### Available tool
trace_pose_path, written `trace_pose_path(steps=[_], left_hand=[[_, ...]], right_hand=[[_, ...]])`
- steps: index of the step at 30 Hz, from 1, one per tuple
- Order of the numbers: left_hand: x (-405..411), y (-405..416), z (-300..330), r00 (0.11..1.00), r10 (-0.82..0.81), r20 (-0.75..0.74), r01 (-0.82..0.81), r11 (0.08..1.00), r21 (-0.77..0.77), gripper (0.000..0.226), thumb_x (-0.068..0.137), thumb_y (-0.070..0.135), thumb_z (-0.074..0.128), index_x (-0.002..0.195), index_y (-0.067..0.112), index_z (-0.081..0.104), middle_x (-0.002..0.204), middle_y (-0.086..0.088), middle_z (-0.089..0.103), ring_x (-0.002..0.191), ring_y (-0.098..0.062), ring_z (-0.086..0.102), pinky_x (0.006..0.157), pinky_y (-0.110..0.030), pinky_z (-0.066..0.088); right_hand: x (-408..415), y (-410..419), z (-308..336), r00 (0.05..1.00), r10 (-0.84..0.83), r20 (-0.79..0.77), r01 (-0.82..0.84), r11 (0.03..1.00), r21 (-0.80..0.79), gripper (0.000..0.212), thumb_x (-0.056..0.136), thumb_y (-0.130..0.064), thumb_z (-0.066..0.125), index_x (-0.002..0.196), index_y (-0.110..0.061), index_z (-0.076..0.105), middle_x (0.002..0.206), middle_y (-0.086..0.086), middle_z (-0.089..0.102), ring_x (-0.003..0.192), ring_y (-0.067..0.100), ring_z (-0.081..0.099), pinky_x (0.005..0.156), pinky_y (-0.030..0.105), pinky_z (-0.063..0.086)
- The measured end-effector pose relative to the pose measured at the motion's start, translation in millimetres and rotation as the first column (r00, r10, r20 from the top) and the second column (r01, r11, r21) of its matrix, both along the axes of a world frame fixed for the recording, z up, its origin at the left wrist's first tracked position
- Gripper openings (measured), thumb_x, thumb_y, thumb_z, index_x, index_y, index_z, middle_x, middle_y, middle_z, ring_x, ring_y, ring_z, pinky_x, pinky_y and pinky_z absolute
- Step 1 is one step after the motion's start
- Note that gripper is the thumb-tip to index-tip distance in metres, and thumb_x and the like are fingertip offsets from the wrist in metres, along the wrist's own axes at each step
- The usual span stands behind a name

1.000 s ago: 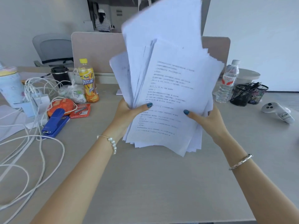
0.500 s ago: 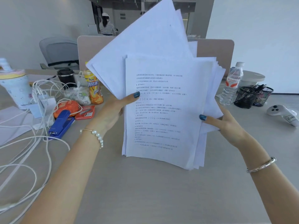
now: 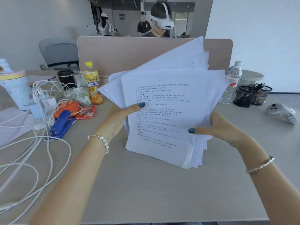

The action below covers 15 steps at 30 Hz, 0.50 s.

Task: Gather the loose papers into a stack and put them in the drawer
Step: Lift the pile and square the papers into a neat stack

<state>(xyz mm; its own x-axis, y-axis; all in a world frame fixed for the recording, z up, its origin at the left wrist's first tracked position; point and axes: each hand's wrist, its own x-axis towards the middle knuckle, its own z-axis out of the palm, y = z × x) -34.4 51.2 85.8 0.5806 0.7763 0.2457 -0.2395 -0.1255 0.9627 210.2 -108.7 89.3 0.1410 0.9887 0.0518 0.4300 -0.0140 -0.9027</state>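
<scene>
A thick, uneven bundle of white printed papers (image 3: 165, 101) is held upright above the desk (image 3: 146, 192), its sheets fanned out and skewed at the top. My left hand (image 3: 118, 120) grips the bundle's left edge, thumb on the front sheet. My right hand (image 3: 222, 127) holds the right edge, thumb pressed on the front near the lower right. The bottom edges of the sheets hang just above the desk surface. No drawer is in view.
At the left lie tangled white cables (image 3: 32, 151), a blue stapler (image 3: 62, 124), a red staple box (image 3: 85, 112), an orange drink bottle (image 3: 93, 83) and a pastel cup (image 3: 15, 91). A water bottle (image 3: 231, 83), mesh pen holders (image 3: 252, 95) and a white controller (image 3: 282, 112) sit at the right. A person in a headset stands behind the partition (image 3: 129, 52).
The bundle has tilted and dropped lower, with the top sheets swinging to the right. My left thumb has slid up the front sheet, and my right hand has shifted toward the lower right edge.
</scene>
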Motion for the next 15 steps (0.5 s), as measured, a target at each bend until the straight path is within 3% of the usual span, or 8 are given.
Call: trace_pose_path(steps=[2, 5, 7, 10, 13, 15], left_hand=[[6.3, -6.6, 0.9, 1.000, 0.029, -0.008, -0.029, 0.999, -0.029, 0.051, 0.056, 0.034, 0.079, 0.104, 0.021, 0.069, 0.106, 0.008, 0.074, 0.103, -0.011, 0.067, 0.089, -0.034, 0.051], [17.4, -13.2, 23.0, 0.982, 0.157, 0.102, -0.159, 0.987, 0.015, 0.034, 0.067, 0.021, 0.079, 0.100, 0.023, 0.068, 0.093, 0.017, 0.075, 0.095, -0.001, 0.068, 0.088, -0.025, 0.052], [20.7, -17.5, 44.9, 0.955, 0.236, 0.179, -0.253, 0.964, 0.079, 0.025, 0.074, 0.011, 0.074, 0.093, 0.026, 0.066, 0.079, 0.024, 0.073, 0.086, 0.006, 0.067, 0.074, -0.013, 0.051], [23.4, -19.9, 50.8, 0.958, 0.234, 0.164, -0.256, 0.958, 0.126, 0.023, 0.073, 0.014, 0.075, 0.087, 0.030, 0.067, 0.076, 0.026, 0.073, 0.085, 0.007, 0.067, 0.073, -0.012, 0.050], [22.0, -22.9, 26.4, 0.991, 0.133, 0.004, -0.133, 0.984, 0.118, 0.026, 0.072, 0.019, 0.076, 0.092, 0.032, 0.067, 0.075, 0.030, 0.070, 0.078, 0.015, 0.064, 0.066, -0.005, 0.047], [20.7, -18.9, 11.6, 0.995, 0.097, -0.036, -0.094, 0.993, 0.077, 0.034, 0.073, 0.019, 0.075, 0.105, 0.026, 0.066, 0.088, 0.024, 0.072, 0.087, 0.009, 0.066, 0.075, -0.011, 0.050]], right_hand=[[-11.1, 8.7, -5.3, 0.990, -0.124, -0.060, 0.130, 0.984, 0.122, 0.042, 0.068, -0.027, 0.082, 0.106, -0.032, 0.065, 0.105, -0.013, 0.073, 0.095, 0.000, 0.068, 0.088, 0.031, 0.053], [-28.7, 18.4, 8.6, 0.955, -0.259, -0.147, 0.290, 0.921, 0.260, 0.021, 0.075, -0.023, 0.076, 0.087, -0.036, 0.065, 0.095, -0.018, 0.069, 0.080, -0.011, 0.066, 0.081, 0.027, 0.054], [-32.0, 22.9, 25.8, 0.949, -0.272, -0.159, 0.312, 0.882, 0.354, 0.030, 0.075, -0.020, 0.077, 0.099, -0.032, 0.065, 0.104, -0.012, 0.070, 0.095, 0.001, 0.067, 0.085, 0.032, 0.054], [-31.4, 25.6, 31.3, 0.951, -0.273, -0.143, 0.308, 0.839, 0.449, 0.059, 0.069, -0.016, 0.080, 0.121, -0.024, 0.053, 0.118, -0.008, 0.065, 0.108, 0.009, 0.062, 0.087, 0.029, 0.051], [-28.3, 23.4, 4.3, 0.945, -0.294, -0.145, 0.326, 0.890, 0.319, 0.071, 0.068, -0.016, 0.082, 0.128, -0.025, 0.045, 0.121, -0.008, 0.063, 0.109, 0.009, 0.061, 0.087, 0.029, 0.051], [-23.6, 21.1, -16.3, 0.941, -0.304, -0.149, 0.332, 0.912, 0.242, 0.056, 0.071, -0.017, 0.079, 0.121, -0.023, 0.054, 0.113, -0.005, 0.068, 0.106, 0.014, 0.064, 0.088, 0.036, 0.053]])
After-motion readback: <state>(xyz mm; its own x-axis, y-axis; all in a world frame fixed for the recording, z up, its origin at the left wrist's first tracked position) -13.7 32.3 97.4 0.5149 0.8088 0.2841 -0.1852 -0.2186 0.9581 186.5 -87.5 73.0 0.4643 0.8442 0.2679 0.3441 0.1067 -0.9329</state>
